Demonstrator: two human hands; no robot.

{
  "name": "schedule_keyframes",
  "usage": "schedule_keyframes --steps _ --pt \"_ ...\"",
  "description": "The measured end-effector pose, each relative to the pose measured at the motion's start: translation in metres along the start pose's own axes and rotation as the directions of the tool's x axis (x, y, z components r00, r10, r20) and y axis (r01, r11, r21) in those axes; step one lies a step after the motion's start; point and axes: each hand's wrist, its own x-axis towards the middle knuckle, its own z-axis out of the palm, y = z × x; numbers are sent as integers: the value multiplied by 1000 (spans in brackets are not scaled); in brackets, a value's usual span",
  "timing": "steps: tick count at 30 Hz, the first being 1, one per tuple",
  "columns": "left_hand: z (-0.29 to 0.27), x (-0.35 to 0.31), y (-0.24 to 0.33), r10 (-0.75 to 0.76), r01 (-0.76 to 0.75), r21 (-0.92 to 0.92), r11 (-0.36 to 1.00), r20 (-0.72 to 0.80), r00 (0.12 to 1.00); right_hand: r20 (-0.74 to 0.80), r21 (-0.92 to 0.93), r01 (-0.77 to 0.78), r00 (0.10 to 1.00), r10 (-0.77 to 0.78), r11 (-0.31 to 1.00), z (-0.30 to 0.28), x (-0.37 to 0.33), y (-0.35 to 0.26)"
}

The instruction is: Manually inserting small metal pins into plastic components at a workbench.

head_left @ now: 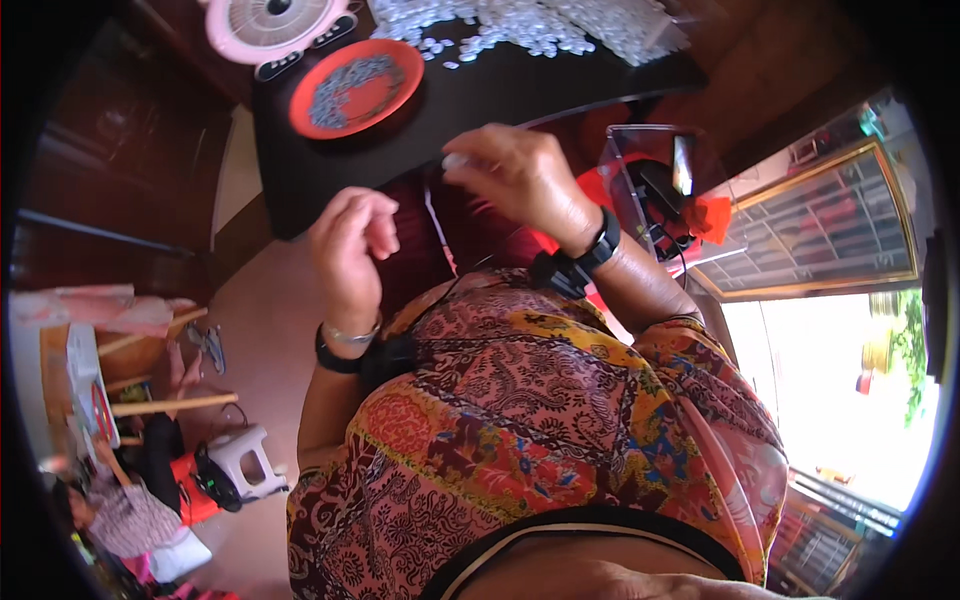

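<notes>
My right hand (520, 178) is raised near the table's front edge, thumb and fingertips closed on a small clear plastic piece (456, 161). Lower and to the left, my left hand (352, 240) hangs in the air with fingers loosely bent and apart; nothing shows in it. An orange-red plate (405, 95) lies beyond the hands on the black table (300, 175), with many small grey pieces (345, 92) spread over it. A heap of small clear plastic pieces (540, 30) covers the table's far part.
A pink round fan (232, 35) stands at the far left of the table. Right of my hands is a clear plastic box (625, 140) with dark and orange things. A white stool (248, 465) and a seated person (130, 515) are at the lower left, before a bright doorway (800, 380) opposite.
</notes>
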Motion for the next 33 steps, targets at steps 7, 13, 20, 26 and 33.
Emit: schedule_keyframes --steps 7,13,20,26,33 --pt "-42 9 -2 -1 18 135 991 -125 992 -337 -625 -563 819 464 541 -119 -44 134" --pt "-48 20 -14 -90 107 91 990 -175 980 -13 -905 -276 777 629 323 -162 -152 289" --pt "-59 27 -27 -118 122 8 992 -200 973 -194 -875 -421 757 624 240 -132 -100 218" --pt "-62 48 -32 -143 137 -43 990 -177 974 17 -216 -527 839 543 822 -77 12 83" --pt "-67 73 -35 -116 115 -20 993 -106 988 382 -223 -194 884 269 955 -7 116 75"
